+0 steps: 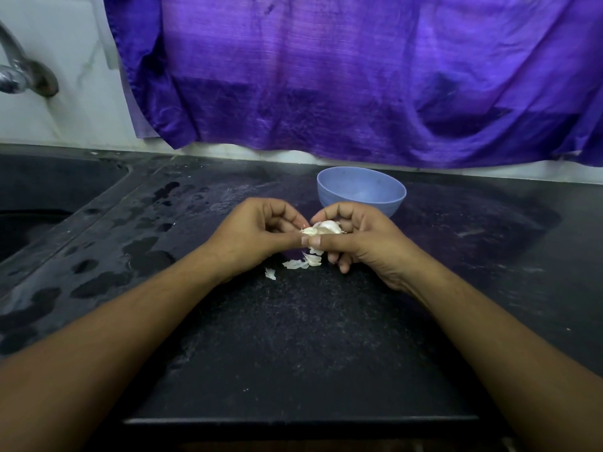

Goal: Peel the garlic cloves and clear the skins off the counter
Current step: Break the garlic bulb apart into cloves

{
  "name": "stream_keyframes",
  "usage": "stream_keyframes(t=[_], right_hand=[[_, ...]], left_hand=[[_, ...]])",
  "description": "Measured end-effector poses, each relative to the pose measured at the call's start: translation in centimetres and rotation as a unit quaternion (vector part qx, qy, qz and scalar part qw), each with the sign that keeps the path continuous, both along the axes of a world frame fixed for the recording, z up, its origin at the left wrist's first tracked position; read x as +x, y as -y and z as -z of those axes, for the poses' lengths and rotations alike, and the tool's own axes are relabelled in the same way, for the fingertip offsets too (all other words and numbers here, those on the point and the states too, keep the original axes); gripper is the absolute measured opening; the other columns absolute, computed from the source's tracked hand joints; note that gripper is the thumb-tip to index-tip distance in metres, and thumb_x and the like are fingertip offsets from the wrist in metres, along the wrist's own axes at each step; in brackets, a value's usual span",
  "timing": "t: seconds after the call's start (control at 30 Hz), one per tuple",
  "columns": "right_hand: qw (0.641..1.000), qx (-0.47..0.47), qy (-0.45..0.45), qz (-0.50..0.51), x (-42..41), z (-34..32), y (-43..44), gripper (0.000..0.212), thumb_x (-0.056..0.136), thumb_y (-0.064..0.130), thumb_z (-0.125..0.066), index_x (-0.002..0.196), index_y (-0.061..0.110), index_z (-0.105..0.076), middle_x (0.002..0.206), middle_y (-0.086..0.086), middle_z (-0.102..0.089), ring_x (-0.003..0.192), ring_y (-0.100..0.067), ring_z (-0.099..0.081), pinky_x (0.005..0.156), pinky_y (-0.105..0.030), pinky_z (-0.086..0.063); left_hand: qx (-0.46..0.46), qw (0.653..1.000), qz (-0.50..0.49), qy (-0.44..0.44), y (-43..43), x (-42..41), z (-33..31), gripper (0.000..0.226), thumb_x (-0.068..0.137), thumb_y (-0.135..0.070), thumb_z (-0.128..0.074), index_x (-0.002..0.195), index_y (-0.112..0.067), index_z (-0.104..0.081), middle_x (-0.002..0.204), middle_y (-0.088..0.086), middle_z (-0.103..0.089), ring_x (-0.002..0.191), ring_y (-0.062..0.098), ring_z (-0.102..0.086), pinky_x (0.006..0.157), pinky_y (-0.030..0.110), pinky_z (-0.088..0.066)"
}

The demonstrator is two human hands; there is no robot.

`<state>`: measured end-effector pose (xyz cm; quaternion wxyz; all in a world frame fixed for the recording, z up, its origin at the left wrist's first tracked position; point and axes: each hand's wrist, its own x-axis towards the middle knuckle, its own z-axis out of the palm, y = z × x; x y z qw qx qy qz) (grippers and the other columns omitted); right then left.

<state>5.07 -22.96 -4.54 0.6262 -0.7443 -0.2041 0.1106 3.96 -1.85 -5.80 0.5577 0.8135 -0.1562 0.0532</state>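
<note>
A white garlic clove (pixel 323 228) is held between both hands above the black counter (pixel 293 337), in the middle of the head view. My right hand (pixel 355 239) curls round the clove from the right. My left hand (pixel 257 234) pinches the clove's left end with thumb and fingertips. Loose white skins (pixel 301 261) lie on the counter just below the hands, with one more scrap of skin (pixel 270 274) a little to the left. A pale blue bowl (pixel 360 190) stands right behind the hands.
A dark sink (pixel 42 203) is set into the counter at the left, under a metal tap (pixel 23 73). Wet patches (pixel 143 249) spread between sink and hands. A purple cloth (pixel 359 76) hangs on the wall behind.
</note>
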Motion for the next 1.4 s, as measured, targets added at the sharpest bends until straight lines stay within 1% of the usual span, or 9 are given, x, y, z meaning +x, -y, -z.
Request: stream_keyframes(t=[0.17, 0.33, 0.57, 0.73, 0.8, 0.9, 1.0, 1.2, 1.4], right_hand=[[1.0, 0.009, -0.009, -0.007, 0.1, -0.1, 0.2, 0.024, 0.087, 0.004, -0.077, 0.108, -0.002, -0.067, 0.079, -0.011, -0.07, 0.058, -0.013, -0.059, 0.045, -0.022, -0.051], [1.0, 0.012, -0.01, -0.016, 0.1, 0.1, 0.3, 0.02, 0.09, 0.0, -0.073, 0.108, -0.002, -0.066, 0.082, -0.014, -0.068, 0.059, -0.013, -0.062, 0.048, -0.023, -0.055], [0.999, 0.023, -0.009, -0.023, 0.2, 0.2, 0.4, 0.022, 0.088, -0.006, -0.072, 0.109, -0.002, -0.066, 0.082, -0.012, -0.069, 0.064, -0.015, -0.063, 0.05, -0.023, -0.055], [0.999, 0.022, -0.001, -0.024, 0.1, 0.1, 0.4, 0.023, 0.086, -0.009, -0.074, 0.107, -0.001, -0.067, 0.081, -0.014, -0.069, 0.063, -0.016, -0.062, 0.05, -0.024, -0.055], [1.0, 0.016, -0.001, -0.024, 0.2, -0.1, 0.5, 0.023, 0.086, -0.006, -0.075, 0.107, -0.001, -0.067, 0.081, -0.014, -0.068, 0.061, -0.015, -0.062, 0.049, -0.024, -0.055], [1.0, 0.006, -0.003, -0.002, 0.3, -0.2, 0.6, 0.016, 0.085, 0.002, -0.078, 0.098, 0.003, -0.068, 0.074, -0.01, -0.069, 0.054, -0.013, -0.061, 0.045, -0.023, -0.053], [1.0, 0.001, -0.023, 0.009, 0.3, -0.3, 0.5, 0.012, 0.086, 0.002, -0.077, 0.091, 0.006, -0.066, 0.069, -0.006, -0.068, 0.05, -0.011, -0.059, 0.042, -0.022, -0.05], [0.999, -0.009, -0.048, 0.014, 0.6, -0.2, 0.5, 0.01, 0.088, 0.005, -0.077, 0.093, 0.008, -0.068, 0.07, -0.007, -0.067, 0.048, -0.008, -0.057, 0.038, -0.018, -0.044], [0.999, -0.022, -0.025, 0.012, 0.6, -0.2, 0.6, 0.018, 0.087, 0.007, -0.079, 0.101, 0.005, -0.068, 0.071, -0.004, -0.067, 0.05, -0.008, -0.055, 0.038, -0.018, -0.042]], left_hand=[[-0.06, 0.998, -0.001, -0.026, 0.2, -0.4, -0.2, 0.009, 0.082, -0.01, -0.084, 0.089, -0.013, -0.078, 0.076, 0.011, -0.075, 0.05, 0.008, -0.05, 0.046, 0.02, -0.036], [-0.083, 0.996, -0.014, -0.04, 0.5, -0.6, 0.1, 0.009, 0.083, -0.009, -0.083, 0.091, -0.01, -0.079, 0.082, 0.02, -0.077, 0.077, 0.03, -0.068, 0.051, 0.019, -0.039], [-0.1, 0.994, -0.014, -0.032, 0.8, -1.0, 0.0, 0.007, 0.085, -0.005, -0.08, 0.09, -0.008, -0.077, 0.072, 0.011, -0.075, 0.066, 0.016, -0.068, 0.049, 0.014, -0.043], [-0.105, 0.994, -0.008, -0.042, 0.9, -1.1, -0.1, 0.007, 0.087, -0.003, -0.077, 0.094, -0.005, -0.075, 0.076, 0.012, -0.075, 0.065, 0.014, -0.069, 0.051, 0.011, -0.046], [-0.092, 0.995, 0.002, -0.027, 0.8, -0.9, 0.0, 0.01, 0.088, -0.005, -0.079, 0.096, -0.007, -0.073, 0.078, 0.012, -0.074, 0.067, 0.016, -0.07, 0.058, 0.018, -0.052], [0.002, 0.998, 0.013, 0.061, 0.4, -0.6, 0.2, 0.021, 0.086, -0.015, -0.081, 0.106, -0.017, -0.073, 0.093, 0.004, -0.076, 0.078, 0.027, -0.074, 0.074, 0.042, -0.059], [0.06, 0.991, 0.044, 0.112, 0.5, -0.8, 0.2, 0.023, 0.091, -0.011, -0.077, 0.112, -0.021, -0.075, 0.095, -0.002, -0.077, 0.081, 0.024, -0.075, 0.077, 0.039, -0.062], [0.09, 0.99, 0.009, 0.112, 0.5, -0.8, 0.1, 0.015, 0.092, -0.012, -0.076, 0.102, -0.023, -0.079, 0.077, -0.003, -0.077, 0.067, 0.01, -0.071, 0.061, 0.015, -0.049], [0.125, 0.986, -0.013, 0.107, 0.5, -0.8, 0.2, 0.005, 0.094, -0.024, -0.074, 0.097, -0.025, -0.079, 0.077, -0.005, -0.077, 0.067, 0.012, -0.071, 0.065, 0.028, -0.055]])
